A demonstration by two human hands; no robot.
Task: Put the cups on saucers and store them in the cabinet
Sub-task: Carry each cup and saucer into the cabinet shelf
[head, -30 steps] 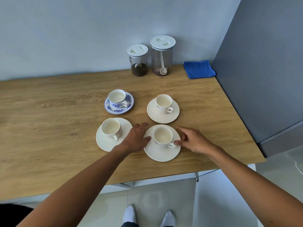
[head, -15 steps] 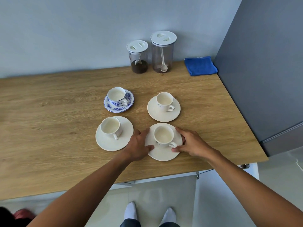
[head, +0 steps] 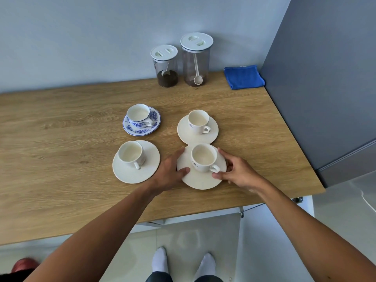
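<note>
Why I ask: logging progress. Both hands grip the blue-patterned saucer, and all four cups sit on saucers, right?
No: in the head view the left hand and right hand grip the near-right white saucer, not the blue-patterned saucer. The rest holds.

The countertop [head: 61,159] is light brown wood with wavy grain. The floral cup [head: 138,116] and the floral saucer [head: 155,122] are white with blue flowers. The left cup [head: 130,153], far right cup [head: 198,121] and near right cup [head: 203,157] are plain cream, as are the left saucer [head: 151,159], far right saucer [head: 184,132] and near right saucer [head: 200,181]. Both right cups carry a small dark mark. The cloth [head: 243,77] is bright blue and the side panel [head: 325,78] is grey.
</note>
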